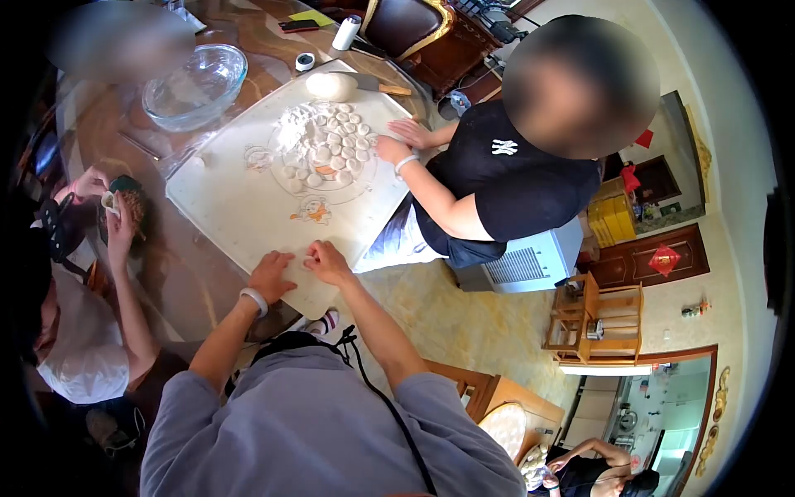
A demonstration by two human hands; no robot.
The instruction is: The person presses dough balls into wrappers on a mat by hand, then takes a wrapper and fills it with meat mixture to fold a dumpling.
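My left hand [272, 277] lies on the near corner of the white dough mat [248, 211], its fingers stretched out and the thumb apart. Just to its right, my right hand [330, 262] rests on the same mat with fingers bent and drawn together at the tips. Whatever those fingertips hold, if anything, is too small to make out. Farther up the mat lie many small round dough pieces [337, 151] beside a heap of white flour [298, 124]. A large dough lump [330, 86] sits at the far edge, next to a knife [377, 84] with a wooden handle.
A co-worker in a black shirt [513, 174] has both hands on the mat's right side. At left, another person's hands hold a wrapper [108, 200] over a bowl of filling [132, 207]. A glass bowl [195, 91] and a white bottle [347, 31] stand on the table.
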